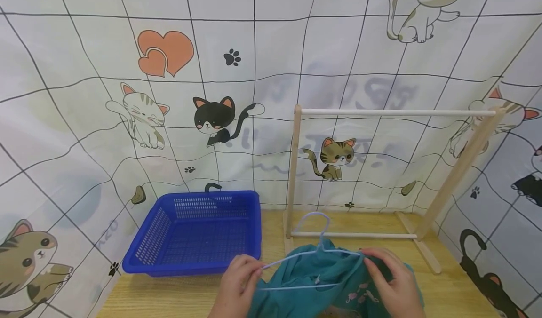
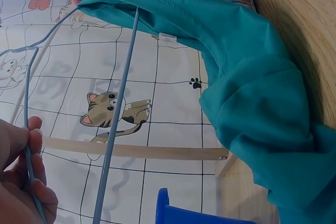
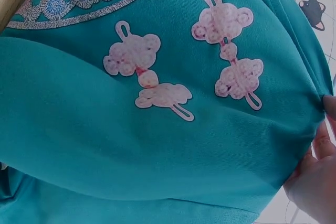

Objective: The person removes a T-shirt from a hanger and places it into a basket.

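Note:
A teal garment (image 1: 292, 304) with pink printed knots (image 3: 134, 53) and a patterned patch lies bunched in front of me, partly over a light blue clothes hanger (image 1: 321, 246). My left hand (image 1: 239, 280) grips the hanger's left arm, and in the left wrist view its fingers (image 2: 35, 195) curl round the thin bar. At the hanger's right end my right hand (image 1: 395, 280) pinches the garment's edge. The hanger's right tip is inside the cloth there, while its left side shows bare. Its hook points up and away from me.
A blue plastic basket (image 1: 254, 224) with nothing in it stands at the left on the wooden table (image 1: 139, 294). Behind the garment at the right is a wooden rack (image 1: 293, 167) with a white top rail (image 1: 394, 113). A cat-patterned sheet (image 1: 271, 50) surrounds the table.

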{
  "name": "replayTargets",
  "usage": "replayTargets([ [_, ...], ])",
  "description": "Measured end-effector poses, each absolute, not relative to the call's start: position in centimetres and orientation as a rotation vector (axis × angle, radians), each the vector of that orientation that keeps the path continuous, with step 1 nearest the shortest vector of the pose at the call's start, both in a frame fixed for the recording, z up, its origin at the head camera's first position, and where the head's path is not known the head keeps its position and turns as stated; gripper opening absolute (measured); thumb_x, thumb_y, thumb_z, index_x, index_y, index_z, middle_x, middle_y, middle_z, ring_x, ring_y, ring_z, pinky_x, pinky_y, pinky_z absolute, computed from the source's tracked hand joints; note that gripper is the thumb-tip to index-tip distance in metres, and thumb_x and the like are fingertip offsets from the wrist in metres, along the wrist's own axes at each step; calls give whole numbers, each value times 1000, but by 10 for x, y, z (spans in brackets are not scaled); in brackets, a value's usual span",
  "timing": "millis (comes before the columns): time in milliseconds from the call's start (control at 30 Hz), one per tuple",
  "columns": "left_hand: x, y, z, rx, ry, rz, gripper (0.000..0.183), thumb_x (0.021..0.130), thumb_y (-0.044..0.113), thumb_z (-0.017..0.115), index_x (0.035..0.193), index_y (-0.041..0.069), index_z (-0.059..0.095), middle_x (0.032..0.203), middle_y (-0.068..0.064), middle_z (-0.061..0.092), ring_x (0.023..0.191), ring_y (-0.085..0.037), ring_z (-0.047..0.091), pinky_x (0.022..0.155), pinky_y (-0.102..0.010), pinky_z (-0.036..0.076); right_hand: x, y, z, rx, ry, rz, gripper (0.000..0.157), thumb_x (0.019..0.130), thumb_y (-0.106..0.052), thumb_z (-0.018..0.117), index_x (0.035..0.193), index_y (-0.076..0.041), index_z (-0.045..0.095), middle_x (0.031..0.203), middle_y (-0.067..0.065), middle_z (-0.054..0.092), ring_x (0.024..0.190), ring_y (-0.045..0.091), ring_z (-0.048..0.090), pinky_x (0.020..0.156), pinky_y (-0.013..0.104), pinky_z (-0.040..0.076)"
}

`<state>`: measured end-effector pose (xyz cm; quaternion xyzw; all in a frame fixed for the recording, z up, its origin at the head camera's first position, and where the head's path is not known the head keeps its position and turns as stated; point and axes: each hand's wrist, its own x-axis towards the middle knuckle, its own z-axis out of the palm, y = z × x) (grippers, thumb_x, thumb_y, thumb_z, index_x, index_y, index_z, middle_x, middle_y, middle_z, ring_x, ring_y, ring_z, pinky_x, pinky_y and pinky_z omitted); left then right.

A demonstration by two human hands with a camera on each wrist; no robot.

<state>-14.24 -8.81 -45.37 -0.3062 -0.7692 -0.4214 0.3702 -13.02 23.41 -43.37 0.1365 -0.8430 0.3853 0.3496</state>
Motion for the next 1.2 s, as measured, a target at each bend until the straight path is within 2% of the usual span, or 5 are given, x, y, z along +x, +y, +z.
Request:
replayTargets([
  [233,-141,-92,-450,-736,-1992,-1103,26,77,-7,70,91,13,70,84,7,61,81,-8,54,71,-14,43,-130,235,-433,317,-2181,1006,31,77,10,70,103,-8,68,99,-6,66,98,-10,53,86,2,37],
  [433,-145,-97,-452,-754,-1953,-1075,25,76,-9,69,91,11,70,83,4,62,81,-10,54,73,-15,43,-130,237,-434,305,-2176,1016,34,76,12,70,102,-10,69,98,-7,66,96,-10,54,85,2,38],
  [600,-145,-100,-450,-755,-1931,-1070,24,76,-9,68,91,10,70,82,3,62,80,-11,53,72,-16,42,-130,239,-433,309,-2169,1028,33,76,13,70,102,-7,69,97,-6,66,95,-10,54,85,2,38],
  [1200,-146,-111,-447,-696,-1941,-1045,29,74,-11,70,92,11,71,83,3,61,82,-11,55,74,-16,43,-128,250,-432,171,-2230,1012,24,83,3,68,102,-11,68,97,-16,64,94,-16,52,82,1,37],
])
